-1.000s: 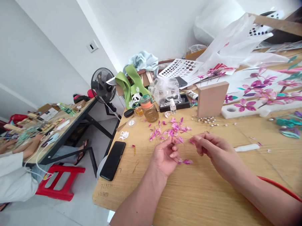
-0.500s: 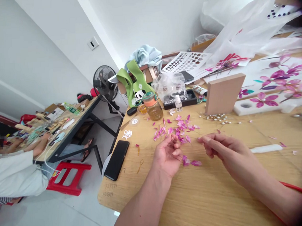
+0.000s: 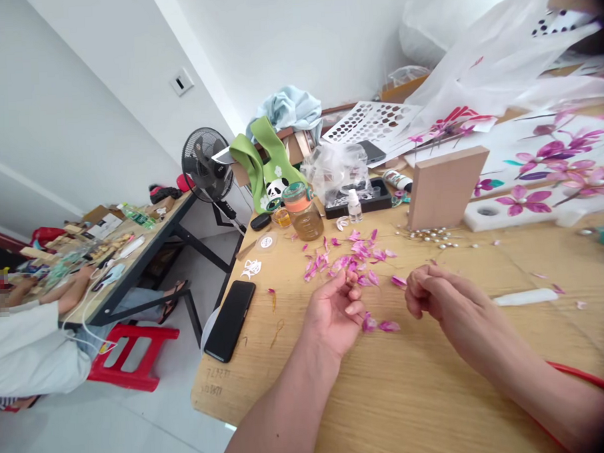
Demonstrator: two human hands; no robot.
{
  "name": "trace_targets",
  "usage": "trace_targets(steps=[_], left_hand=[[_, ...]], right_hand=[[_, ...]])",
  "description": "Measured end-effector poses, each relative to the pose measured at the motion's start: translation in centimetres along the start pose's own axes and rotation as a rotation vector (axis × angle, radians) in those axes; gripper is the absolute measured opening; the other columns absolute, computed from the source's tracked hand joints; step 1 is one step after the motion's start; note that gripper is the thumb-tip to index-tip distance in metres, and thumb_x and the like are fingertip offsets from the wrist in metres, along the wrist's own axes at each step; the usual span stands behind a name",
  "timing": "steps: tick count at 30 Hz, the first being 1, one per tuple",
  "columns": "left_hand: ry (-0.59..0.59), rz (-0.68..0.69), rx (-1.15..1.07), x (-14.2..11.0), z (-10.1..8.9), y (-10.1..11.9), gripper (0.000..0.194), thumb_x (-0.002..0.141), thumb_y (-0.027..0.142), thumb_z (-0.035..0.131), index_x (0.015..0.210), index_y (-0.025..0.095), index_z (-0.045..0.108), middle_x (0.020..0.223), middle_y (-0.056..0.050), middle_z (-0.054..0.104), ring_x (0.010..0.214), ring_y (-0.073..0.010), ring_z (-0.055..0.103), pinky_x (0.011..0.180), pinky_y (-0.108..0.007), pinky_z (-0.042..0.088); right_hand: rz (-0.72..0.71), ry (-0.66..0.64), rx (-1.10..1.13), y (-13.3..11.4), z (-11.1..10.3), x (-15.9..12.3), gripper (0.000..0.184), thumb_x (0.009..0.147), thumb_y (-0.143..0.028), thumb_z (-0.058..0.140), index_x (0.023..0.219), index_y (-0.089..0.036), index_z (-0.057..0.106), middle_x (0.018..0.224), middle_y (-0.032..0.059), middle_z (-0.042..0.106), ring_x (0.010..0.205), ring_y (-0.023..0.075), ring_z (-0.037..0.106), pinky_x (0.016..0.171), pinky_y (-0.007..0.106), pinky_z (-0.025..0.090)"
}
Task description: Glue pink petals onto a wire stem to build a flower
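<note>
My left hand hovers palm-up over the wooden table, fingers curled and thumb tip pressed to the index finger. What it pinches, if anything, is too small to make out. Across a short gap, my right hand has its fingers closed, with a pink-purple petal poking out from the fingertips. Loose petals are scattered just beyond my left hand. Two more petals lie between the hands. A petal on a gold thread lies left of my left hand.
A black phone lies at the table's left edge. Behind the petals stand a jar of brown liquid and a small spray bottle. A brown block stands near finished flowers. A white tool lies right. Another person sits left.
My right hand has turned and closed its fingers more, and a petal now shows at its fingertips. My left hand keeps nearly the same pose. The view has shifted slightly.
</note>
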State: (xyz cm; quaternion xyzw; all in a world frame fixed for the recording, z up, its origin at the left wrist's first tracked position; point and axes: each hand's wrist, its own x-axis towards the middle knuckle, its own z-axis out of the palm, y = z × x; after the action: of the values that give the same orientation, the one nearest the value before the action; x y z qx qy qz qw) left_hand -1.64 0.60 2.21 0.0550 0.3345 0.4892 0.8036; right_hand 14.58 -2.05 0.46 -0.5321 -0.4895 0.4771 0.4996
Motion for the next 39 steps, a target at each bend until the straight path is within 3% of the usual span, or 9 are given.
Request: trace_targets(steps=[4, 9, 13, 21, 29, 39], left_hand=[[-0.036, 0.264, 0.447, -0.1, 0.1, -0.5, 0.015, 0.064, 0.021, 0.076, 0.068, 0.012, 0.065, 0.066, 0.000, 0.053, 0.050, -0.0039, 0.042, 0.037, -0.013, 0.027], [-0.072, 0.947, 1.113, -0.3, -0.1, -1.0, 0.008, 0.073, 0.022, 0.069, 0.067, 0.017, 0.068, 0.082, -0.004, 0.057, 0.071, -0.0107, 0.053, 0.059, -0.020, 0.044], [-0.122, 1.161, 1.301, -0.2, -0.7, -1.3, 0.010, 0.080, 0.020, 0.061, 0.077, 0.020, 0.070, 0.086, -0.006, 0.058, 0.081, -0.0145, 0.056, 0.068, -0.024, 0.047], [-0.162, 1.249, 1.418, 0.1, -1.2, -1.6, 0.015, 0.083, 0.017, 0.056, 0.082, 0.021, 0.070, 0.089, -0.006, 0.058, 0.079, -0.0141, 0.057, 0.068, -0.025, 0.048], [-0.197, 1.216, 1.487, -0.2, -1.3, -2.0, 0.018, 0.084, 0.017, 0.054, 0.086, 0.022, 0.071, 0.089, -0.006, 0.057, 0.072, -0.0128, 0.055, 0.067, -0.026, 0.046], [-0.229, 1.201, 1.476, -0.3, -1.2, -2.2, 0.018, 0.084, 0.018, 0.055, 0.085, 0.024, 0.072, 0.091, -0.007, 0.059, 0.073, -0.0139, 0.055, 0.071, -0.028, 0.046]], right_hand=[[-0.045, 0.021, -0.065, -0.6, -0.2, -0.1, 0.041, 0.089, -0.029, 0.033, 0.049, -0.022, 0.036, 0.050, -0.0002, 0.043, 0.056, 0.0151, 0.038, 0.057, 0.030, 0.030], [-0.048, -0.031, -0.095, -0.8, -0.2, -0.2, 0.051, 0.091, -0.048, 0.038, 0.047, -0.021, 0.040, 0.048, -0.0007, 0.042, 0.051, 0.0137, 0.036, 0.056, 0.030, 0.030], [-0.019, 0.012, 0.047, -0.4, 0.0, -0.1, 0.045, 0.085, -0.058, 0.050, 0.060, -0.020, 0.051, 0.053, -0.0009, 0.048, 0.053, 0.0136, 0.040, 0.055, 0.028, 0.032], [0.149, -0.080, 0.441, -0.1, 0.4, 0.1, 0.039, 0.067, -0.054, 0.071, 0.070, -0.016, 0.063, 0.069, 0.0028, 0.056, 0.059, 0.0129, 0.047, 0.054, 0.026, 0.036], [0.127, -0.162, 0.477, -0.1, 0.3, 0.1, 0.025, 0.066, -0.039, 0.075, 0.067, -0.016, 0.065, 0.062, 0.0005, 0.054, 0.057, 0.0117, 0.046, 0.054, 0.025, 0.036], [0.127, -0.156, 0.429, -0.1, 0.4, 0.1, 0.024, 0.063, -0.038, 0.076, 0.067, -0.017, 0.064, 0.055, -0.0005, 0.053, 0.053, 0.0122, 0.045, 0.053, 0.026, 0.036]])
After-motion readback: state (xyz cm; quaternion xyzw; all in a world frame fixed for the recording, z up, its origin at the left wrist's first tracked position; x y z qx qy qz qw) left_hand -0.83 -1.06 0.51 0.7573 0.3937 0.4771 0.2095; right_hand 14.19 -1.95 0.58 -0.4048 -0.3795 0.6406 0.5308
